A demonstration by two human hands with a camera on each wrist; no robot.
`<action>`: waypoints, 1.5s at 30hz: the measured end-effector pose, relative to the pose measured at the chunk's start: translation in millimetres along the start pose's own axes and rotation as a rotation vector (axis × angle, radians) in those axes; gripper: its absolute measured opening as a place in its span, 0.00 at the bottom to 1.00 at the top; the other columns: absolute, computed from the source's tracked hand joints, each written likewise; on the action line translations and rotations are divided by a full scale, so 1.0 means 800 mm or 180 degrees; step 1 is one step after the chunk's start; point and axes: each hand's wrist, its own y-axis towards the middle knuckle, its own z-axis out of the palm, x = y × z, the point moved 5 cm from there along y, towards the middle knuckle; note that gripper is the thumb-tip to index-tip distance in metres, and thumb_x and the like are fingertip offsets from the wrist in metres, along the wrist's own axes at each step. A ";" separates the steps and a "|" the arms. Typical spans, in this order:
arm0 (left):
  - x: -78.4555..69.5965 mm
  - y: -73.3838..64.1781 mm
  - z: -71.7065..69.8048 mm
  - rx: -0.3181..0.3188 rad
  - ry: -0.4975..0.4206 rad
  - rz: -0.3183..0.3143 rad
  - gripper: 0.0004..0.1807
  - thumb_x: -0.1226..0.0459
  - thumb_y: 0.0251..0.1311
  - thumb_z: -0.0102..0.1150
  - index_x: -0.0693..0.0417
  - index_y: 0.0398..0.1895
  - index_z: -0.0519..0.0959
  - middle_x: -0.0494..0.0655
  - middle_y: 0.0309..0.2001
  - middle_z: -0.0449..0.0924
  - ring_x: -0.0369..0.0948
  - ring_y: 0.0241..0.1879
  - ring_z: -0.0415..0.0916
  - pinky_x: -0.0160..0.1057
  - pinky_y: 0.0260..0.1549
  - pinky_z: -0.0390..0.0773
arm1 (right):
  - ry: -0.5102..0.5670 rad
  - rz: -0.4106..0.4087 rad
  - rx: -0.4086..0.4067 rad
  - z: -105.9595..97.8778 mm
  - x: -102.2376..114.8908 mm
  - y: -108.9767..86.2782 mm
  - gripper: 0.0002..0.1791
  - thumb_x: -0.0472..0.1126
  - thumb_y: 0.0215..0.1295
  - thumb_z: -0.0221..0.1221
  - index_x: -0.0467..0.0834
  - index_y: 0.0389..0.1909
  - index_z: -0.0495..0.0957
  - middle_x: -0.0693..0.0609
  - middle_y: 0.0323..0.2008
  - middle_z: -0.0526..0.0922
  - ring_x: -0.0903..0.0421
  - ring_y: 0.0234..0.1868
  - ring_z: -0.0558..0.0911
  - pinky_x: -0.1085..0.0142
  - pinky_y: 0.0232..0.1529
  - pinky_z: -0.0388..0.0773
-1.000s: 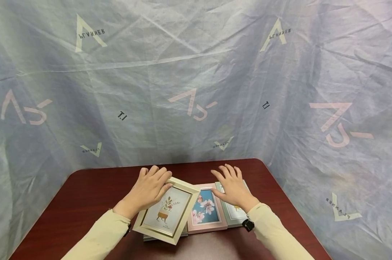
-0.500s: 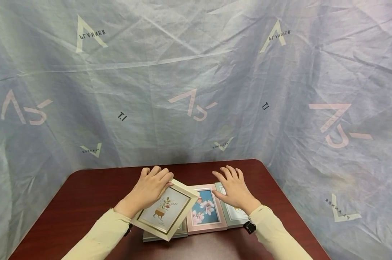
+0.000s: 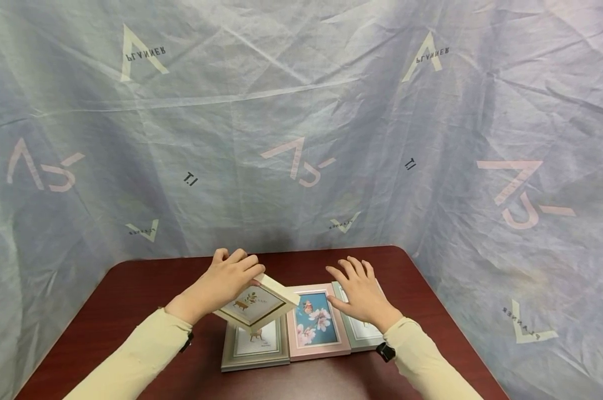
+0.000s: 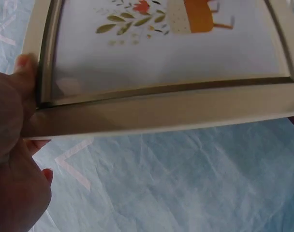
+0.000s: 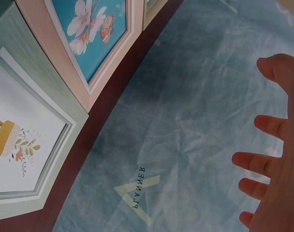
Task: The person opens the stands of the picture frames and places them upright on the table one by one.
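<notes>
My left hand (image 3: 224, 282) grips a cream picture frame (image 3: 280, 294) by its far edge, thumb on the front. The frame is tilted in the air and shows a potted-plant print, also seen close up in the left wrist view. Beneath it lies a grey-brown picture frame (image 3: 255, 364), its far part hidden. Beside that one lies a pink picture frame (image 3: 320, 351) with blossoms on blue. My right hand (image 3: 360, 286) hovers, fingers spread and holding nothing, over a pale green picture frame (image 3: 363, 338), which it partly covers. In the right wrist view its fingers (image 5: 256, 162) are apart from the frames.
The three lying frames form a row on a dark red table (image 3: 146, 311) with rounded far corners. A grey-blue printed cloth (image 3: 241, 139) hangs behind the table and along its sides. A black band (image 3: 385, 351) sits at the right wrist.
The cream frame has tipped further, its near edge rising away from me, uncovering more of the grey-brown frame below. My left hand has shifted slightly left. The right hand has barely moved.
</notes>
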 end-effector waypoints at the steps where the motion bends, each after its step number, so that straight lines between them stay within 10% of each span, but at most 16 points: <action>1: 0.001 0.000 -0.002 -0.0007 0.0038 0.0032 0.12 0.54 0.60 0.66 0.41 0.44 0.77 0.36 0.40 0.70 0.40 0.41 0.64 0.50 0.39 0.60 | 0.0002 -0.0018 -0.0020 0.000 0.000 0.000 0.36 0.59 0.59 0.66 0.47 0.65 0.73 0.39 0.61 0.71 0.37 0.65 0.66 0.36 0.60 0.58; 19: 0.011 -0.001 -0.014 -0.0217 0.0141 0.0289 0.24 0.57 0.39 0.82 0.44 0.35 0.74 0.38 0.36 0.69 0.40 0.41 0.67 0.58 0.43 0.65 | -0.0101 -0.0172 -0.0063 -0.009 0.002 -0.003 0.36 0.57 0.57 0.67 0.46 0.64 0.73 0.38 0.60 0.72 0.36 0.65 0.66 0.37 0.61 0.58; 45: 0.006 -0.025 0.007 -0.1007 -0.0349 0.0536 0.25 0.67 0.36 0.81 0.48 0.36 0.75 0.40 0.39 0.72 0.42 0.41 0.68 0.56 0.41 0.62 | 0.0149 -0.0698 -0.0001 -0.010 -0.015 -0.021 0.36 0.54 0.60 0.67 0.48 0.67 0.70 0.41 0.64 0.70 0.40 0.68 0.64 0.41 0.63 0.55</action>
